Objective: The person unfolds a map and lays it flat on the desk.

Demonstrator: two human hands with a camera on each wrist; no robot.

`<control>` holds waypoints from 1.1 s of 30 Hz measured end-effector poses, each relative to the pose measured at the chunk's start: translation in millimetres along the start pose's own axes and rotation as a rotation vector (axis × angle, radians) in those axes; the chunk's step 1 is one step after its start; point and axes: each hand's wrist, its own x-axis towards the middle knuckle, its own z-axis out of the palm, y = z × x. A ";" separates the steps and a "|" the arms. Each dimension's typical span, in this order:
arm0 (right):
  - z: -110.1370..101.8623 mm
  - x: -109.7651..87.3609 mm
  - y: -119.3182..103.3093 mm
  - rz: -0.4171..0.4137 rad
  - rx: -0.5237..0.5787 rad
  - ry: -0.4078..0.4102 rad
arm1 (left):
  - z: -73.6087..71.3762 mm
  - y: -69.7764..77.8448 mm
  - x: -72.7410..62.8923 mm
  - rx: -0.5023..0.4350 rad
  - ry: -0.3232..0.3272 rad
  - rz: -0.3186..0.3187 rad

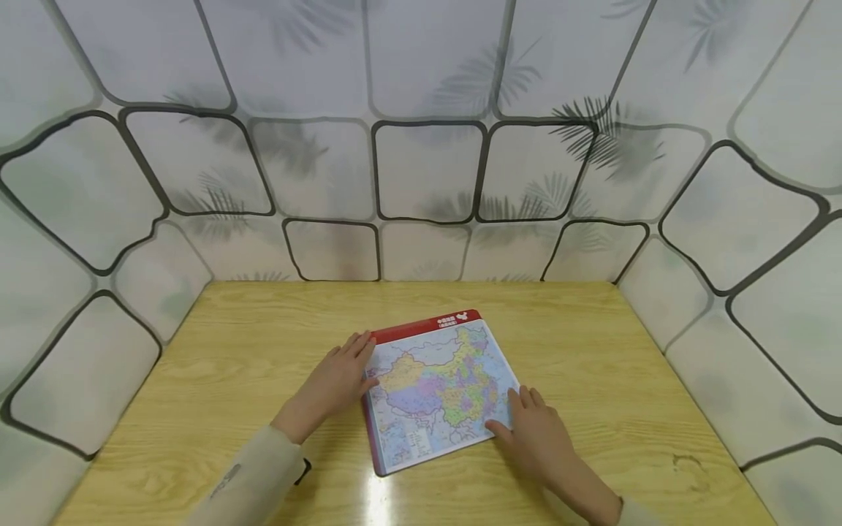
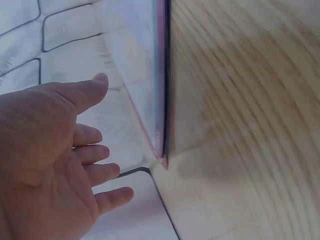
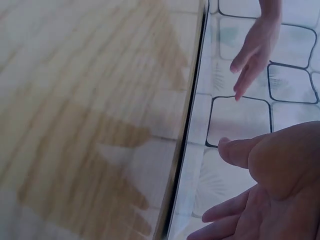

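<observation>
A flat rectangular map board [image 1: 430,398] with a red title band along its far edge lies slightly turned on the table. My left hand [image 1: 337,378] is at its upper left side, fingers straight and thumb tip over the border. At the lower right side is my right hand [image 1: 541,437], its fingers extended along the edge and its thumb over the near corner. The left wrist view has the left hand [image 2: 55,150] spread beside the board's thin side [image 2: 161,100]. In the right wrist view the right hand [image 3: 280,185] is likewise uncurled, with the left hand [image 3: 257,52] across the board.
The wood-grain table [image 1: 263,329] is glossy and shows reflections. Behind it and at both sides stand pale walls [image 1: 427,172] with a dark stone-outline and leaf pattern. A dark band [image 1: 303,471] shows at the left sleeve cuff.
</observation>
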 end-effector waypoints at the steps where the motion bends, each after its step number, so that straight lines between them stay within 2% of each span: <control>1: 0.9 -0.9 -1.0 0.002 -0.014 0.010 | 1.3 -2.1 2.1 -0.001 -0.012 -0.001; 7: 2.9 -3.7 -4.3 -0.008 -0.095 0.074 | 8.0 -11.7 11.0 -0.023 -0.078 -0.040; 11: 2.7 -3.4 -5.1 0.003 -0.117 0.062 | 10.5 -15.3 15.1 -0.027 -0.116 -0.079; 15: 4.7 -2.1 -4.1 0.022 -0.130 0.033 | 13.3 -16.4 17.5 -0.033 -0.141 -0.092; 23: 9.2 -0.8 -1.6 0.017 -0.157 0.028 | 19.7 -14.4 16.6 -0.045 -0.189 -0.113; 33: 9.8 3.3 -0.6 0.010 -0.148 0.023 | 19.3 -9.8 9.9 -0.022 -0.189 -0.113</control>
